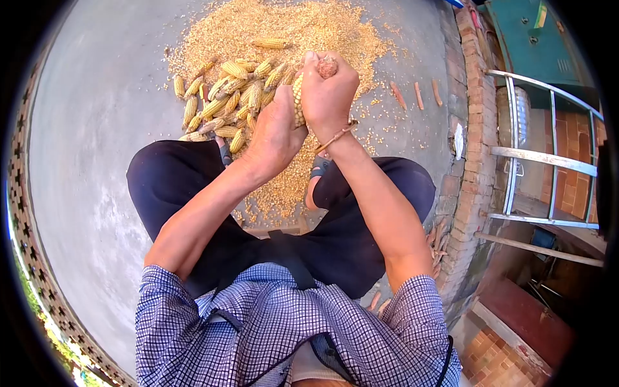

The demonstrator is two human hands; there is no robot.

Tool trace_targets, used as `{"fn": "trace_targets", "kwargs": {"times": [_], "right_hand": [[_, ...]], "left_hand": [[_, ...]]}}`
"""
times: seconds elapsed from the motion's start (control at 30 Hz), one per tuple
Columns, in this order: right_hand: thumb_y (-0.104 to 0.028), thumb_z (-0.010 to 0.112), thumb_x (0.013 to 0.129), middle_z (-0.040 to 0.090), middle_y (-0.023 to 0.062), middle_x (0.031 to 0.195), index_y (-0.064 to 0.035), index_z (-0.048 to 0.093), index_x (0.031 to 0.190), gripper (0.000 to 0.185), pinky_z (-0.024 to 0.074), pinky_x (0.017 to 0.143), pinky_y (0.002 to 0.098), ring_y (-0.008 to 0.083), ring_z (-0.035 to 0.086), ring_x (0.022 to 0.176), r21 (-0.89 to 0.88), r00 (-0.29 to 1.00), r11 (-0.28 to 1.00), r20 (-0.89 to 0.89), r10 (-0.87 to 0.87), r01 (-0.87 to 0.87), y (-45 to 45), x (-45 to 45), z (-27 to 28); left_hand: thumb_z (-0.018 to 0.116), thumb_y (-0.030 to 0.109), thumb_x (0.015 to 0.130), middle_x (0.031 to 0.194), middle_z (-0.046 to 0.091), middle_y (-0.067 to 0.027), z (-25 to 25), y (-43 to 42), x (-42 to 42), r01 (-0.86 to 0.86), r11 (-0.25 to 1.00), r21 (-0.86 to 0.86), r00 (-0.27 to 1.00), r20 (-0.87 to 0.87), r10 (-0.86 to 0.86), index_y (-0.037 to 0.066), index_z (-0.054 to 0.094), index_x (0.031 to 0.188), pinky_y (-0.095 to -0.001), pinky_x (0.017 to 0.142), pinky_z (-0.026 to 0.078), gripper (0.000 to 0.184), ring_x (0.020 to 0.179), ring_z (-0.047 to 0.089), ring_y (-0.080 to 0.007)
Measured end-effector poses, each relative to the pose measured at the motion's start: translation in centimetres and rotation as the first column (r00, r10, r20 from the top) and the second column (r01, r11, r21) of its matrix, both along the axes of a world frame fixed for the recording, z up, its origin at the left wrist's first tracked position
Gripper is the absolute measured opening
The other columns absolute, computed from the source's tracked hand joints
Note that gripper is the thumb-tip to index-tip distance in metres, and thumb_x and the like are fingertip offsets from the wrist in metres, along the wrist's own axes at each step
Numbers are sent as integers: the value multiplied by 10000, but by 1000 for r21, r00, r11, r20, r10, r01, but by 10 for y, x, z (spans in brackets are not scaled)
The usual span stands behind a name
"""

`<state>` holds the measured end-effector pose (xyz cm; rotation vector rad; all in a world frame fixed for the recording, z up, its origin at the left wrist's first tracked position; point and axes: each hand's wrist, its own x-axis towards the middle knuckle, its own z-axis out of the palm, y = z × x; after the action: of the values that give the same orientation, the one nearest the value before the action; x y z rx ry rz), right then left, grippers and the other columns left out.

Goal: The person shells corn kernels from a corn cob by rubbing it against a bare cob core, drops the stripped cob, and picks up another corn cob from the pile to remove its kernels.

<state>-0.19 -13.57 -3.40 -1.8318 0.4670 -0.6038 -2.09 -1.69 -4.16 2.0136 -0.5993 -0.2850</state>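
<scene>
Up over the kernels, my left hand (276, 134) and my right hand (330, 100) are pressed close together. Between them shows a yellow ear of corn (298, 102), which my left hand grips; much of it is hidden by the fingers. From the top of my closed right hand pokes the reddish end of a bare corncob (327, 66). Just left of the hands lies a heap of corn ears (235, 90). Loose kernels (271, 24) spread across the concrete beyond, and more lie between my feet.
Several bare cobs (419, 95) lie on the floor to the right, with others (438, 242) beside a low brick edge (474, 168). A metal railing (548, 161) stands past it. My knees frame the work area, and a perforated border (32, 245) runs along the left.
</scene>
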Motion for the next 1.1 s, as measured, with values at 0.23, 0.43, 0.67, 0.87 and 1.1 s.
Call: {"fn": "trace_targets", "kwargs": {"times": [0.23,0.43,0.67,0.87,1.1], "right_hand": [[-213,635,958,695,69,807,-8,683,898,219,502,629,258,110,636,706,481,963,841,24,268,-246,-16,-3,21],[-283,601,979,683,51,978,-7,689,1061,301,465,810,269,100,592,865,497,930,808,-6,367,-316,-21,-16,46],[-244,699,903,690,118,1075,11,683,1051,296,492,920,334,190,637,1016,-72,927,943,172,333,-325,-11,-17,42],[-223,743,784,663,94,803,-20,674,852,225,483,770,383,256,611,825,-621,921,727,20,388,-293,2,-25,37],[-258,713,831,600,111,575,-38,616,665,292,451,548,409,296,586,544,-337,974,928,-209,91,-159,4,-16,46]], "left_hand": [[655,27,819,822,487,14,38,10,21,-45,881,-472,718,-628,-300,27,469,1142,-210,495,316,373,604,426,-27],[546,467,993,688,452,18,41,13,24,-285,801,-527,526,-784,-329,75,501,1013,-210,460,215,395,525,288,-44],[316,572,1033,700,455,-10,22,17,29,-340,764,-548,341,-829,-443,104,494,982,-230,447,225,503,508,291,-66],[358,533,1038,691,497,15,25,7,18,-324,867,-378,635,-766,-97,83,530,966,-230,434,282,487,509,380,-68],[386,445,1053,787,639,-56,-5,3,10,17,984,-175,982,-185,-50,-11,559,1146,-261,497,434,497,615,562,-103]]}}
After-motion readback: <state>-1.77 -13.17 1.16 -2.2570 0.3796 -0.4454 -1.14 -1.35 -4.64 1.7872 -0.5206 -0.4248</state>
